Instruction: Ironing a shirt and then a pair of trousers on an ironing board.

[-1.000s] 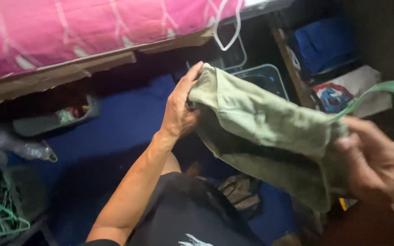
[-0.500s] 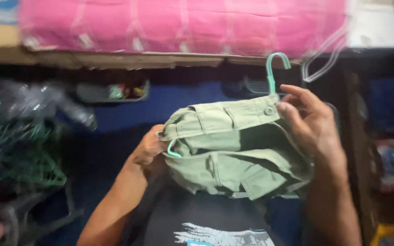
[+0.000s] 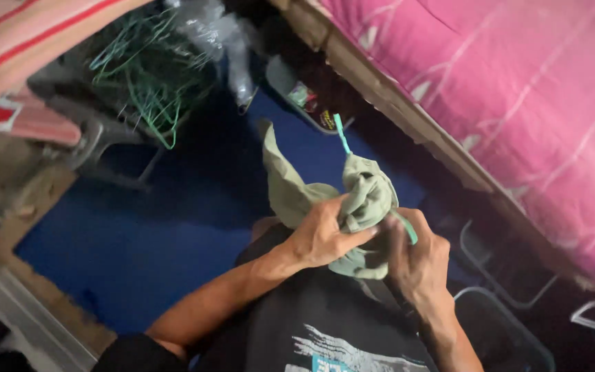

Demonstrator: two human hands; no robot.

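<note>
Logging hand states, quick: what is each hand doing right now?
Left hand: closed on the bunched green garment.
Right hand: fingers curled around the garment's underside and the green hanger.

Near the top of your view, a crumpled clear plastic bag (image 3: 218, 34) lies beside the heap of green hangers (image 3: 147, 65). Just right of it, under the bed's edge, you see a shallow grey tray (image 3: 280, 76) holding small colourful packets (image 3: 306, 98), green, red and yellow. They are too small to make out further.
</note>
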